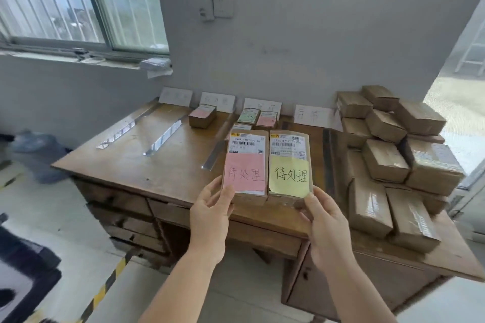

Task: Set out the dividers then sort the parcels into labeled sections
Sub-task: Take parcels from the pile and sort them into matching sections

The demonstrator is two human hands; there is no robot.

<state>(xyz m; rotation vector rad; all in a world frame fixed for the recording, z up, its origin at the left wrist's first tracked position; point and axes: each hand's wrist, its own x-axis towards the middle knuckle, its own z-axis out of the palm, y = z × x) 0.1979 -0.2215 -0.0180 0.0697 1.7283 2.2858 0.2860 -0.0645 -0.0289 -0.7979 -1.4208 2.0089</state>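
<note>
My left hand [211, 211] grips a parcel with a pink note [245, 165], held up above the wooden desk [147, 165]. Beside it, my right hand [324, 217] grips a parcel with a yellow note [288, 162]. The two parcels touch side by side, labels facing me. Three clear dividers [164, 136] lie on the desk and split it into lanes. White section labels [217, 102] lean against the wall. One pink-noted parcel [202, 115] sits in the second lane, and several small parcels [258, 118] sit in the third.
A heap of brown taped parcels [388, 154] fills the desk's right side. A window [65, 0] is at the left, a doorway at the far right. Black-and-yellow floor tape [105, 288] runs at the lower left, near a dark object [23, 270].
</note>
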